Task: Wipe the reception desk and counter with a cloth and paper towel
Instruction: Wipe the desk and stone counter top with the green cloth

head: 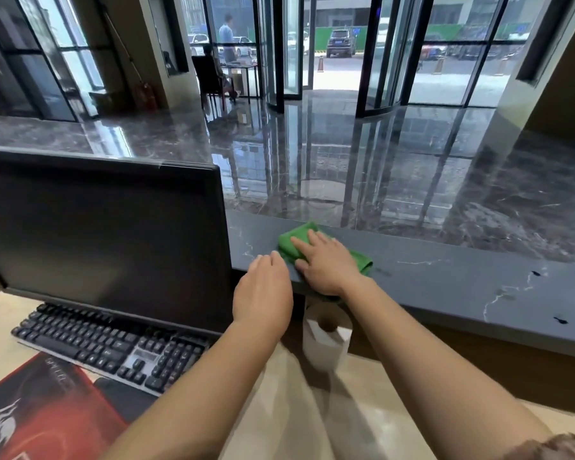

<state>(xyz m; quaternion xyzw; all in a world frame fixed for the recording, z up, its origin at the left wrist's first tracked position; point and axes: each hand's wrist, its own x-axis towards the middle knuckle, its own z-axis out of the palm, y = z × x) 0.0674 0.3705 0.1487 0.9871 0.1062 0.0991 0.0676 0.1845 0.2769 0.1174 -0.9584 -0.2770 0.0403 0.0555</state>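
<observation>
At 7 o'clock in the view, nearest, a red mat (47, 410) lies on the pale lower table (296, 419). A black keyboard (107, 343) sits just beyond it, and a dark monitor (103, 234) stands upright behind that. Both bare forearms reach from 5 and 6 o'clock toward the centre. Under them, a white paper roll (326, 343) stands upright on the lower table, close against the front of the raised dark upper table (462, 287); it is blurred. The left hand (263, 293) rests at the near edge of the upper table, its grip loose, fingers bent gently downward and holding nothing. Just at its 2 o'clock, the right hand (329, 265) lies flat with its grip spread, straight fingers pressing on a green cloth (291, 242). The cloth lies on the upper table, showing past the fingertips at 11 o'clock and beyond the hand's outer side at 3 o'clock. Farther off, a glossy marble floor (312, 154) runs to glass doors (286, 54).
</observation>
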